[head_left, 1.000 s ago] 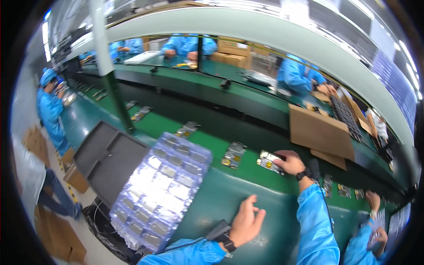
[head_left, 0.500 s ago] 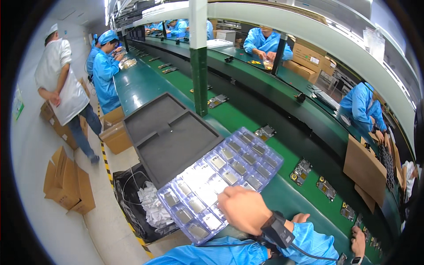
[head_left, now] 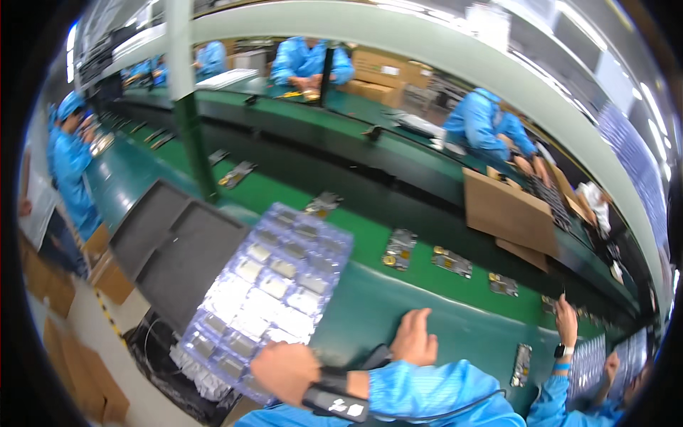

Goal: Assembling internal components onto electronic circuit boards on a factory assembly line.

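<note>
A clear plastic blister tray (head_left: 340,250) with several flat metallic parts in its pockets lies slanted in front of me, partly over a black tray (head_left: 153,245). Glare whitens its middle. My arms are crossed. My right hand (head_left: 284,371), reaching in from the right, is closed at the blister tray's near right edge; its fingertips and anything in them are hidden. Farther right, over the green bench, my left hand (head_left: 413,338) is open, thumb and fingers apart and nothing visible in it. Black devices are strapped to my wrists.
Circuit boards (head_left: 452,262) line the green conveyor strip. A lone board (head_left: 521,364) lies on the bench near a co-worker's hand (head_left: 567,324). A green-and-white post (head_left: 191,142) rises at left. Below the bench stands a black-lined bin (head_left: 160,377) with white scraps.
The view has swung right, shifting the scene leftward. My right hand has moved along the blister tray's edge toward its near corner. My left hand now shows more fully.
</note>
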`<state>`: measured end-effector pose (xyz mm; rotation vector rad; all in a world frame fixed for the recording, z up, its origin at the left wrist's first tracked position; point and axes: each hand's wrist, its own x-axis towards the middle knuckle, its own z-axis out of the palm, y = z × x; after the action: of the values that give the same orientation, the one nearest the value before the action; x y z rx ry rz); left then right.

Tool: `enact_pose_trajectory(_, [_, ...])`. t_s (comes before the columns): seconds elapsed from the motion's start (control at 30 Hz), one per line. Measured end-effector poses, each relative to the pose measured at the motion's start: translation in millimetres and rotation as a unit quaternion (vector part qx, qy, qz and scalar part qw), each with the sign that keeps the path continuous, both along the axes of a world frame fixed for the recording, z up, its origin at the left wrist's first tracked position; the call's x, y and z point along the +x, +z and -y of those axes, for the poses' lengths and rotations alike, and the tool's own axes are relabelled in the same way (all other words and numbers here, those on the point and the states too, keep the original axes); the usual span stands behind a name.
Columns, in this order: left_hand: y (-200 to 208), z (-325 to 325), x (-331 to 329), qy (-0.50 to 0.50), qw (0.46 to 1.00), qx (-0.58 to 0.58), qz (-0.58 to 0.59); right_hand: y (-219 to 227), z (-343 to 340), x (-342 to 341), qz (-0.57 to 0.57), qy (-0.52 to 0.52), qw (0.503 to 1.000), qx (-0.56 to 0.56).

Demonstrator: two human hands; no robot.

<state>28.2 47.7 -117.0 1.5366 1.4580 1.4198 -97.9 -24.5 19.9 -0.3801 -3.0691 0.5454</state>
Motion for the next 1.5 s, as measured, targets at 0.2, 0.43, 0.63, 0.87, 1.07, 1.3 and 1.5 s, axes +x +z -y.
enact_pose_trajectory(0.2, [29,3,-2,-0.045,0.997,-0.044,0.045,-10,13,23,-0.096,-0.026,0.994,0.04])
enact_pose_trajectory(0.43, [26,-19,-23,0.153,0.971,0.112,-0.142,26,-46,190,-0.255,-0.101,0.941,0.197])
enact_pose_trajectory(0.63, [32,-86,-44,0.277,0.889,0.015,-0.364,-22,-57,342,-0.177,-0.294,0.939,0.021])
enact_pose_trajectory(0.87, [46,-112,-39,0.224,0.92,-0.076,-0.313,-61,-48,366,-0.249,-0.281,0.927,0.011])
enact_pose_trajectory(1.07, [49,-67,-52,0.021,0.995,0.004,0.102,-72,-52,373,-0.282,-0.291,0.914,0.031])
enact_pose_trajectory(1.3, [87,9,-25,-0.278,0.927,-0.234,0.09,-37,-47,362,-0.372,-0.321,0.86,0.133])
enact_pose_trajectory(1.5, [100,37,-4,-0.35,0.845,-0.279,0.293,-47,-47,362,-0.393,-0.301,0.86,0.122])
